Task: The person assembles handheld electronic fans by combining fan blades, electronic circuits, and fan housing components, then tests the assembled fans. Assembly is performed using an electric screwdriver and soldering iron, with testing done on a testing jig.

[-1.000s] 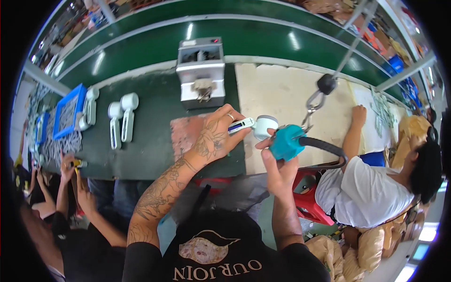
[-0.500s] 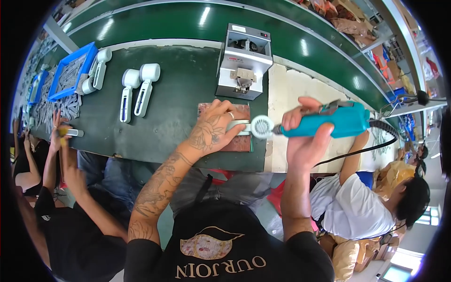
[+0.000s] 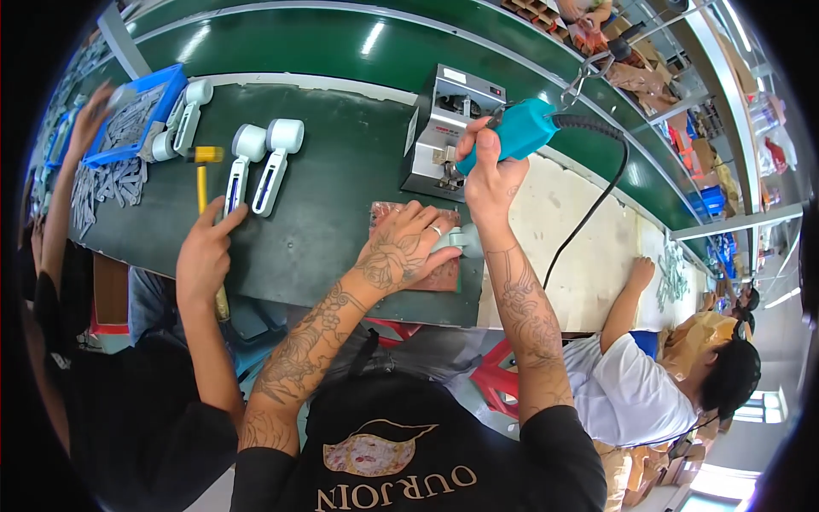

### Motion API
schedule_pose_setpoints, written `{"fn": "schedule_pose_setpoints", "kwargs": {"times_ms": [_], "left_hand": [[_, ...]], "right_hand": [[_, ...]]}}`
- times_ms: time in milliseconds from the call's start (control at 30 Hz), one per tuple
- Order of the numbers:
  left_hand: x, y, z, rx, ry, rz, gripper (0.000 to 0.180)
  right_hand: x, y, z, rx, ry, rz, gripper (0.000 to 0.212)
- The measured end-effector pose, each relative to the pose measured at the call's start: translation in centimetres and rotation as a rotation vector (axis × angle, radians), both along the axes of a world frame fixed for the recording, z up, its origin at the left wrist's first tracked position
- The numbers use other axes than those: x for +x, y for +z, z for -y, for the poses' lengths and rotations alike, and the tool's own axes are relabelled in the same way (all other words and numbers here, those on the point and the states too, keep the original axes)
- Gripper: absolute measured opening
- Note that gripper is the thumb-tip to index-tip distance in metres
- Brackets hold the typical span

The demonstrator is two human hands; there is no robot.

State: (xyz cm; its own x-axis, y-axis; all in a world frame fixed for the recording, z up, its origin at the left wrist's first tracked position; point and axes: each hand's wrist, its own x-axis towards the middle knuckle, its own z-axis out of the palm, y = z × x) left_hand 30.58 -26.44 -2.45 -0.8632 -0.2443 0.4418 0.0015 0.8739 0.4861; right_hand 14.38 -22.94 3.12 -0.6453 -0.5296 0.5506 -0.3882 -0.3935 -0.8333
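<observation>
My left hand (image 3: 405,246) presses down over a small white handheld fan (image 3: 467,240), whose round end sticks out past my thumb; the rest is hidden under my fingers. Beneath it lies a reddish-brown pad (image 3: 445,277). My right hand (image 3: 493,166) is wrapped round a teal electric screwdriver (image 3: 522,128) with a black coiled cord. The tool points down to the left, its front end at the front of a silver box-shaped screw feeder (image 3: 422,171). Just where the tip touches is hard to make out.
Two white fans (image 3: 277,166) lie left on the dark green bench (image 3: 333,128). Beside them a co-worker's hand (image 3: 205,256) is with a yellow hammer (image 3: 203,175). A blue bin (image 3: 175,85) and loose grey strips (image 3: 107,188) lie farther left. Pale board (image 3: 554,247) covers the right side.
My right hand has lifted the screwdriver off the fan and carried it up and left to the screw feeder. My left hand stays on the fan. The co-worker's hand has come near the two fans.
</observation>
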Motion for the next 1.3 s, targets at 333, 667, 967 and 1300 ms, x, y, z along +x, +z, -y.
{"fn": "schedule_pose_setpoints", "kwargs": {"times_ms": [333, 667, 967, 1300], "left_hand": [[0.2, -0.5, -0.1, -0.063, 0.049, -0.029, 0.049], [0.2, 0.3, 0.1, -0.017, 0.011, 0.078, 0.052], [-0.1, 0.2, -0.1, -0.011, 0.002, 0.068, 0.049], [-0.1, 0.1, 0.0, -0.035, -0.01, 0.079, 0.045]], "right_hand": [[1.8, 0.9, -2.9, 0.123, -0.004, 0.154, 0.045], [2.5, 0.3, -6.8, 0.099, 0.019, 0.168, 0.048], [2.6, -1.3, -6.7, 0.092, 0.031, 0.206, 0.047], [2.4, -1.3, -6.5, 0.125, 0.05, 0.193, 0.039]]}}
